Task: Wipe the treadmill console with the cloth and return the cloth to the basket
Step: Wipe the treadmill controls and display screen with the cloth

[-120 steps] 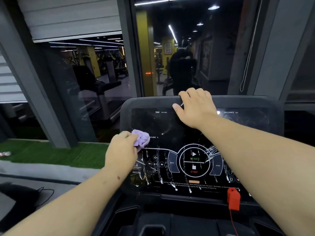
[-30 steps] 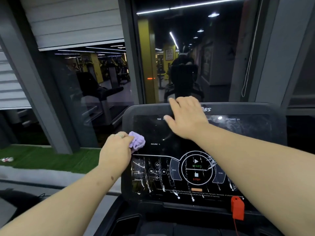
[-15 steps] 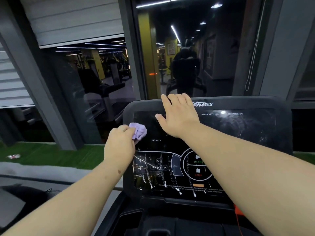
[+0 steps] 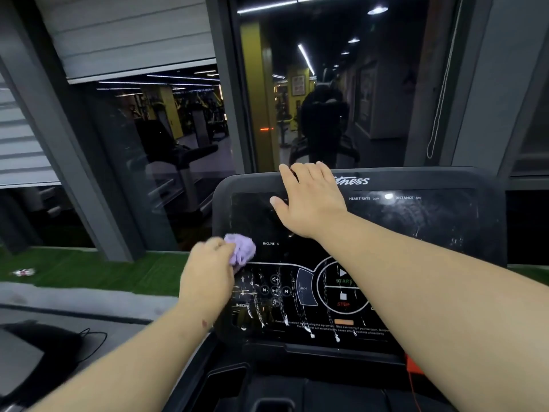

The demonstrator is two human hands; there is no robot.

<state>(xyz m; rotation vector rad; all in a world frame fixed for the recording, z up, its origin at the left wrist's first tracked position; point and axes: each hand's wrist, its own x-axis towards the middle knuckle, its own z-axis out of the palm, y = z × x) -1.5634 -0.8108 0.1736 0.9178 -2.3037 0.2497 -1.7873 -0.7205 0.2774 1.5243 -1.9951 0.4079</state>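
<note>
**Clerk:** Largest item first, please.

**Me:** Treadmill console (image 4: 445, 233): black panel under both my hands, streaked with white drips below my left hand and smeared at the upper part out past my right forearm. Printed legends: HEART RATE and DISTANCE beyond my right hand, INCLINE just past my left.

**Clerk:** Next?

**Me:** My right hand (image 4: 312, 200): fingers straight and spread, laid flat on the upper part of the panel, fingertips (image 4: 285, 169) reaching over the top edge. It grips nothing.

**Clerk:** And the other?

**Me:** My left hand (image 4: 208, 272): fingers curled round the cloth, at the console's left edge, lower than my right hand and well apart from it.

**Clerk:** The cloth itself?

**Me:** Cloth (image 4: 241, 250): lilac, bunched into a small wad, sticking out beyond my left knuckles and lying against the panel just short of the INCLINE legend. Slightly blurred.

**Clerk:** Smaller entries?

**Me:** Start/stop dial (image 4: 341, 288): a ringed mark between my two forearms, green START over red STOP. Red safety clip (image 4: 414, 365): under my right forearm, at the console's lower edge, mostly hidden. Black cable (image 4: 93, 343): looped on the floor to the outer side of my left forearm.

**Clerk:** The basket?

**Me:** Cannot tell where.
</note>
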